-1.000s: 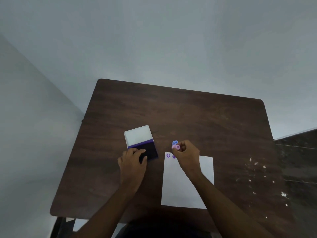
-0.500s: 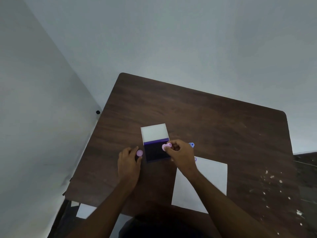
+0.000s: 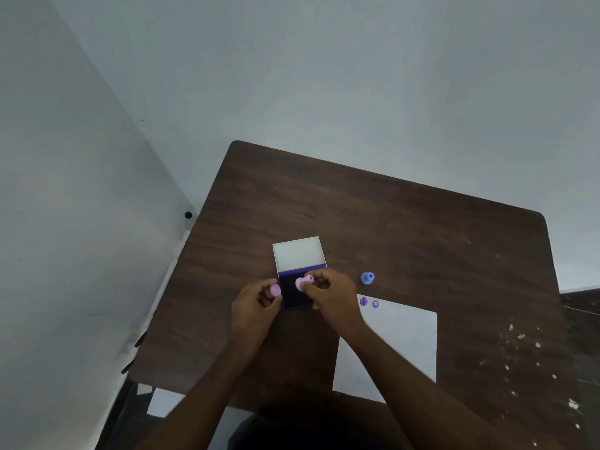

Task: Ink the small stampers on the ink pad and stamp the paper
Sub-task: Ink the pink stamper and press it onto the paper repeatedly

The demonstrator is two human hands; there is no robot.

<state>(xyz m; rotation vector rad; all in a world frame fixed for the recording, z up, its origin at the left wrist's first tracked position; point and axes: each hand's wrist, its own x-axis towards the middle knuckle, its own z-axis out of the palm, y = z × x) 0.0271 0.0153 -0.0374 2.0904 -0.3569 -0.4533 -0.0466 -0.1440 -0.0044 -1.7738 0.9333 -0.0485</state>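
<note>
Right hand (image 3: pixel 331 295): pinched pink stamper (image 3: pixel 304 282) over ink pad (image 3: pixel 295 292).
Left hand (image 3: pixel 256 306): fingers held pink cap (image 3: pixel 275 290).
Blue stamper (image 3: pixel 367 278): paper's (image 3: pixel 402 339) 11 o'clock.

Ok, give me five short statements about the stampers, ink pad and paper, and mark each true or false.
1. The right hand holds a pink stamper over the ink pad. True.
2. The blue stamper stands on the paper. False: it stands on the table, beyond the paper.
3. The paper bears two purple stamp marks. True.
4. The left hand is empty. False: it holds a pink cap.
5. The ink pad's lid is closed. False: it is open.
</note>
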